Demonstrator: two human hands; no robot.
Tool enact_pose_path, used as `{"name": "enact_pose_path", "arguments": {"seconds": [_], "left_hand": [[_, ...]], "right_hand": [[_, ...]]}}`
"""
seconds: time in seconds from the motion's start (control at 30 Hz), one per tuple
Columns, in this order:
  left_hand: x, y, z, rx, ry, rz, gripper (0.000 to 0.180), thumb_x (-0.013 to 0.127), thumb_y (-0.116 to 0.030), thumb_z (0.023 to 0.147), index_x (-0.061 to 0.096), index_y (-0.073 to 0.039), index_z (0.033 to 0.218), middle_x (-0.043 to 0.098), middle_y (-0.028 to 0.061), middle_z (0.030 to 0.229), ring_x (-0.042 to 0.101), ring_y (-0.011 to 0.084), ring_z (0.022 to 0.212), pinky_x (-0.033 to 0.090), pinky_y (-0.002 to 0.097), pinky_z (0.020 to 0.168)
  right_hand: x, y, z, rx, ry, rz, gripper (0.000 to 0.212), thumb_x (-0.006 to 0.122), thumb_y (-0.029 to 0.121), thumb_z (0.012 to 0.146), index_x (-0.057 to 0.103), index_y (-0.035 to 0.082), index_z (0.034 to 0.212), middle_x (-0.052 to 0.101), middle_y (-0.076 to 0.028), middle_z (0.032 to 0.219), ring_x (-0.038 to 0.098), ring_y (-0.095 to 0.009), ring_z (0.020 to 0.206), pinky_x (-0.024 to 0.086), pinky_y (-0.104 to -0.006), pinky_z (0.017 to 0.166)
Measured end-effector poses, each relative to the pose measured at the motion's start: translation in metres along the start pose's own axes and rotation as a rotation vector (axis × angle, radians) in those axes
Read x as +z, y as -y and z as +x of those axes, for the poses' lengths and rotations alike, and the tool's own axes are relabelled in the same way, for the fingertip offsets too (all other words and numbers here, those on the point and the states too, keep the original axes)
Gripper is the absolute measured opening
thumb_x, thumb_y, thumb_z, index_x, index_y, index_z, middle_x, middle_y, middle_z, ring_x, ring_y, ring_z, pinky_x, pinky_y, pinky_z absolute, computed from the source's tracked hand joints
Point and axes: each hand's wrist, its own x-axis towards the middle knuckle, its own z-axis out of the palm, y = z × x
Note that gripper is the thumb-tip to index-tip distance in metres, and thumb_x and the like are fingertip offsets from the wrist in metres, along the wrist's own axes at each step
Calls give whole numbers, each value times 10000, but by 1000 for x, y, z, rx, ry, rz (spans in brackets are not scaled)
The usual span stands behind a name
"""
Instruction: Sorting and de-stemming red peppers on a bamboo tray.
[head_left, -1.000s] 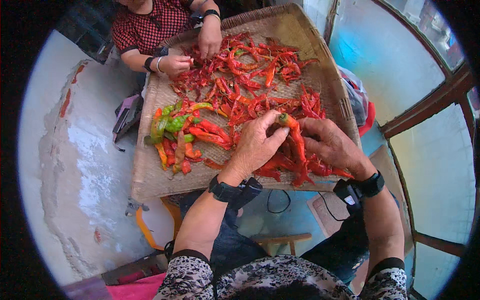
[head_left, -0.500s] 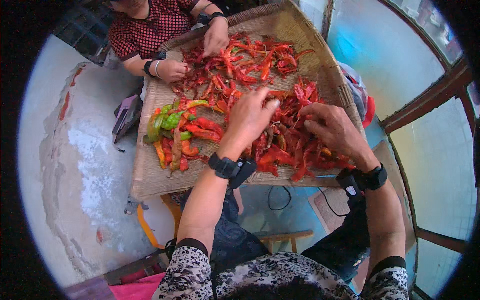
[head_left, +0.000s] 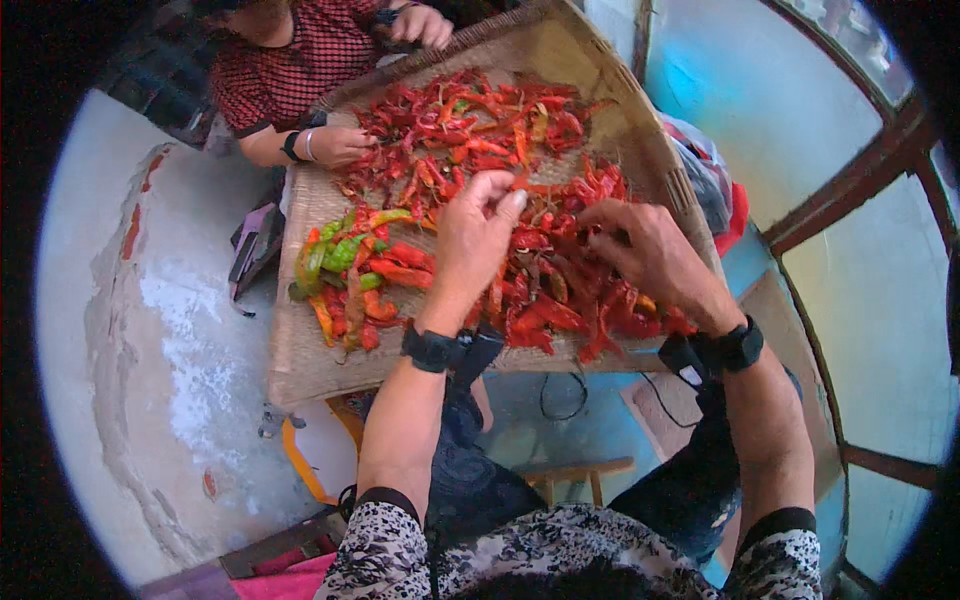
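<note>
A loose heap of wrinkled, glossy red peppers (head_left: 545,315) lies on the near right part of the woven tray, between the two hands and reaching from there toward the wearer. Its peppers point many ways; one broad, bright red pepper (head_left: 560,316) near the front edge lies with its long axis roughly left to right.

The right hand (head_left: 650,255) is the nearer one: it comes in over the right side of the heap, its curled fingers pointing left and away from the wearer, with peppers just below and beside the tips. Whether those fingers are closed on one, I cannot tell. The left hand (head_left: 475,230) stands at the heap's far left edge, thumb and forefinger brought close together. A slim orange-red pepper (head_left: 545,188) runs rightward from beside those tips, its long axis roughly crosswise; blur hides whether it is pinched.

Left of the left hand sits a mixed cluster of green, orange and red peppers (head_left: 350,255). All rest on a wide, straw-coloured woven tray (head_left: 300,375). At its far left, a co-worker's hand (head_left: 340,146) touches another spread of red peppers (head_left: 470,125).
</note>
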Motion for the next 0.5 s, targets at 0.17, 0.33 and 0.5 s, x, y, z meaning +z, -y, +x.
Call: {"name": "enact_pose_path", "arguments": {"seconds": [0.17,0.33,0.5], "left_hand": [[8,-15,-12,114,144,88,220,633,-129,876,633,-31,1072,669,109,1000,639,220,925,496,332,827],[18,-22,-25,271,191,154,232,646,-122,851,630,-47,1070,638,143,997,597,322,965,489,400,822],[18,-21,-28,320,223,163,287,644,-106,831,608,-25,1104,626,153,1009,568,335,993,467,410,864]], "right_hand": [[-4,16,2,248,-6,225,417,644,146,863,524,-10,1231,643,-240,970,642,-354,880,502,-395,765],[-5,25,5,104,-110,292,320,626,167,896,567,-20,1148,662,-187,889,653,-239,806,504,-351,734],[-7,24,3,225,-77,288,208,580,156,914,627,-28,1000,657,-175,827,647,-259,756,497,-351,698]]}}
